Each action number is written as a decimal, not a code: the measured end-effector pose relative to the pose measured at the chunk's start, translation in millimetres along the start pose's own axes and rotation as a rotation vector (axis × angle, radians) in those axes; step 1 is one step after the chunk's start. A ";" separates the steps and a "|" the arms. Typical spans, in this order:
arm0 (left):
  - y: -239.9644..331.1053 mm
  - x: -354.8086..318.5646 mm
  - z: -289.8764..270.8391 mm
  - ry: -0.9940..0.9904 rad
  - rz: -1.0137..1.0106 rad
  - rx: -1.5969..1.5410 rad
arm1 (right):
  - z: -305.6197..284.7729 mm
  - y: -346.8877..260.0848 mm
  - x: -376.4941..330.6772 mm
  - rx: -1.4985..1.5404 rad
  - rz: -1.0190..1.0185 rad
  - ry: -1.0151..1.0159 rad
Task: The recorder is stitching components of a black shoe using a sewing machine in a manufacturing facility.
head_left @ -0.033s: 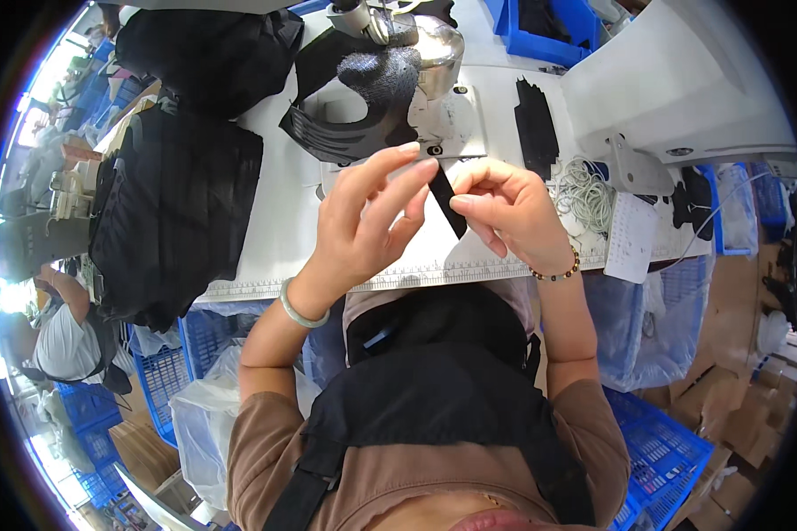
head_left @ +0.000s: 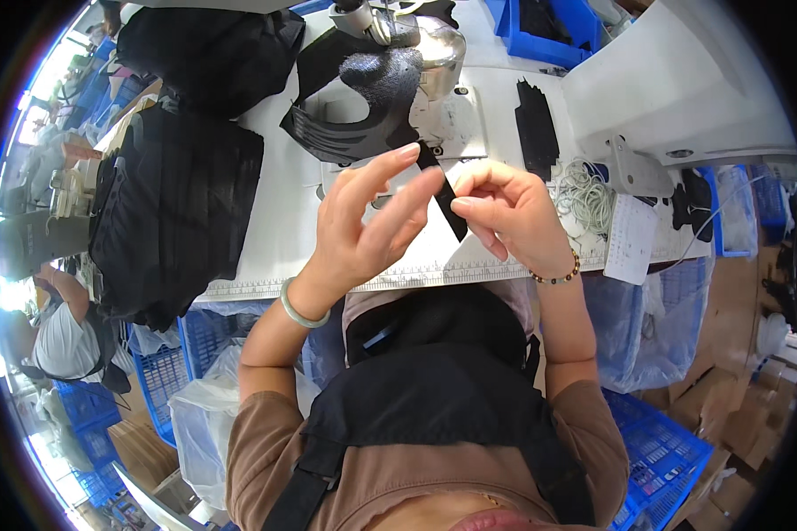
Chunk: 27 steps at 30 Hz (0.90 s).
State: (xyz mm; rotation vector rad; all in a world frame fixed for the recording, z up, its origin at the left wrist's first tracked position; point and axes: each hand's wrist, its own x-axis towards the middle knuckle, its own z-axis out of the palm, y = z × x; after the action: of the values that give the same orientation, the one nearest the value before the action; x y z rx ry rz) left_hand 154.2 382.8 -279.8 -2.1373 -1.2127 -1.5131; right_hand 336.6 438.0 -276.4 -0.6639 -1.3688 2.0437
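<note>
A narrow black strip (head_left: pixel 449 202) slants down the white table from the sewing machine (head_left: pixel 432 51). My right hand (head_left: pixel 518 217) has thumb and fingers pinched at the strip's right edge. Across from it my left hand (head_left: pixel 367 217) is raised, fingers spread and apart, with nothing visible in them; its fingertips come close to the strip's upper end. Beyond both hands lies a curved black fabric piece (head_left: pixel 376 97), part glossy, under the machine's head. The strip's upper end meets that fabric near the machine's plate; whether they are joined I cannot tell.
Stacked black fabric pieces (head_left: pixel 181 195) cover the table's left side. To the right lie a dark fabric strip (head_left: pixel 535 128), tangled pale cord (head_left: pixel 584 196) and a white paper (head_left: pixel 630 237). A blue bin (head_left: pixel 549 35) stands at the back. A ruler (head_left: pixel 398 278) lines the front edge.
My left hand's extended finger has shifted slightly up and to the right, and is blurred now. My right hand, the strip and the black fabric look almost unmoved.
</note>
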 end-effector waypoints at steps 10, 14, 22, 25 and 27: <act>9.5 7.9 2.2 -0.198 -0.511 -0.570 | 18.3 -1.4 -10.2 -0.078 -0.217 0.159; 16.6 2.8 4.7 -0.149 -0.658 -0.739 | 21.9 9.0 -4.6 -0.148 -0.346 0.235; 11.8 -2.7 9.4 -0.110 -0.688 -0.595 | 20.8 13.6 2.9 -0.046 -0.330 0.177; 10.1 -4.9 10.5 -0.112 -0.694 -0.599 | 20.2 13.7 4.3 -0.003 -0.325 0.149; 8.8 -5.6 10.9 -0.104 -0.698 -0.620 | 19.1 14.5 6.1 -0.012 -0.326 0.149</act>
State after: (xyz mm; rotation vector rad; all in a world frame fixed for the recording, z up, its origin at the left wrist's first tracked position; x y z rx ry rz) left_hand 167.3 381.5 -287.1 -2.2801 -1.8495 -2.3397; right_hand 316.5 425.7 -283.8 -0.5457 -1.3085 1.6963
